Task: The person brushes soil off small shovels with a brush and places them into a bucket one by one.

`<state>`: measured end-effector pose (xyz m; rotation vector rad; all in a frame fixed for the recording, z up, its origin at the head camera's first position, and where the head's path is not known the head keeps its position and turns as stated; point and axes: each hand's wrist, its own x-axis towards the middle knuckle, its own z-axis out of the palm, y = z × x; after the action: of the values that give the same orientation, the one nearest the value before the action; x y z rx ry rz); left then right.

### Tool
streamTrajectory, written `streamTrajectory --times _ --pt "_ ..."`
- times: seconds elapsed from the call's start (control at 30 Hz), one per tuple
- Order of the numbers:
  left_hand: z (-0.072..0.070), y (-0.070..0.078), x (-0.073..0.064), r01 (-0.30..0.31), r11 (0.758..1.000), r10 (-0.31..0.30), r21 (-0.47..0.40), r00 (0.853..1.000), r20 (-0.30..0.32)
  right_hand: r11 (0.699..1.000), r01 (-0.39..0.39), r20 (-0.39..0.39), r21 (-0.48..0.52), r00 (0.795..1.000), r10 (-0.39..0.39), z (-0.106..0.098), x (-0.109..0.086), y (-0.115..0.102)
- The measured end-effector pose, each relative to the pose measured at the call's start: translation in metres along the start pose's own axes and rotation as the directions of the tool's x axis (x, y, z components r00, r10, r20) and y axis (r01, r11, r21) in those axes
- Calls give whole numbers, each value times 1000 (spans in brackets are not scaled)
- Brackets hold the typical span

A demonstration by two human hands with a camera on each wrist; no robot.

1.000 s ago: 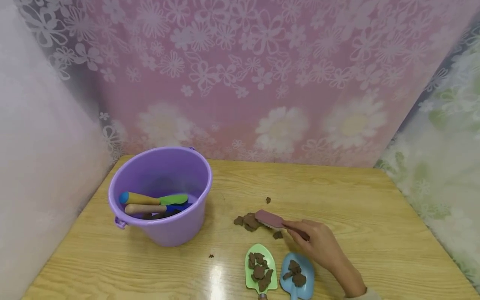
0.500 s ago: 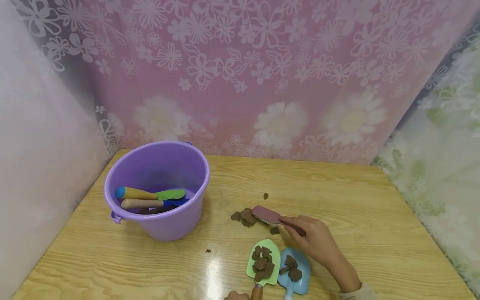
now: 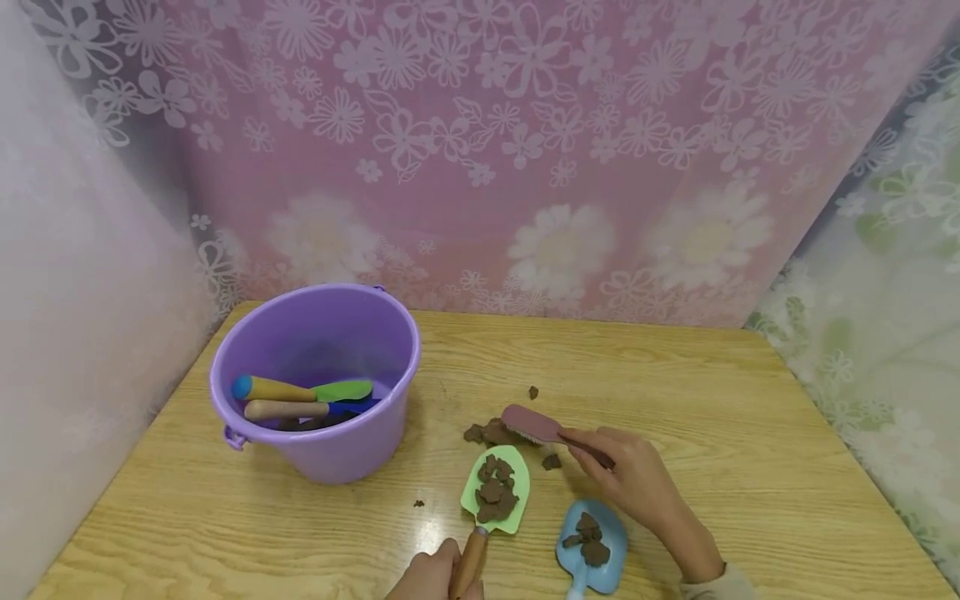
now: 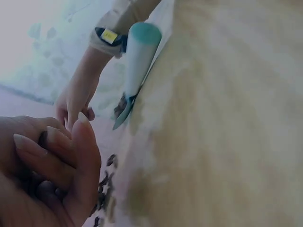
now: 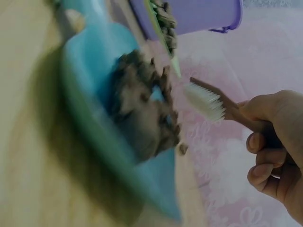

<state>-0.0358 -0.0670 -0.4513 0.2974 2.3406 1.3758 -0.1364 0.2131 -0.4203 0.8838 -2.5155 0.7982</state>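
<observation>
My left hand (image 3: 435,573) grips the wooden handle of a green hand shovel (image 3: 517,483), whose blade bears several brown clay-like lumps (image 3: 495,493). In the left wrist view, that hand's (image 4: 52,165) fingers are curled. My right hand (image 3: 637,479) holds a mauve brush (image 3: 531,422) by its handle. White bristles (image 5: 206,100) show in the right wrist view. The brush head overlaps a pile of brown lumps (image 3: 491,431) on the table, just beyond the green blade. A blue shovel (image 3: 617,542) with more lumps lies on the table, nearest the right wrist.
A purple bucket (image 3: 341,458) stands on the left of the wooden table (image 3: 675,375), with tools with wooden handles (image 3: 285,409) inside. Small crumbs (image 3: 533,392) lie behind the brush and near the bucket. Flowered cloth (image 3: 450,208) hangs at the back and sides.
The left hand has come into view and moved the green shovel forward and left, away from the blue one, up to the pile. The right hand and brush have hardly moved.
</observation>
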Motion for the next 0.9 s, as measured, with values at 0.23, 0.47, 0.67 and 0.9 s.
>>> streamTrajectory --times 0.23,0.47,0.67,0.9 --pt "-34 19 2 -57 997 56 -53 998 -20 990 102 -85 101 992 -93 -8 19 -14" --pt "-50 41 5 14 999 -16 -40 997 -71 984 151 -120 100 983 -138 -8 35 -26" --pt "-45 47 9 32 998 -35 -62 998 -53 985 129 -102 115 988 -117 -10 28 -22" --pt "-47 52 8 40 999 -40 -28 999 -16 985 132 -130 108 985 -118 -19 23 -21"
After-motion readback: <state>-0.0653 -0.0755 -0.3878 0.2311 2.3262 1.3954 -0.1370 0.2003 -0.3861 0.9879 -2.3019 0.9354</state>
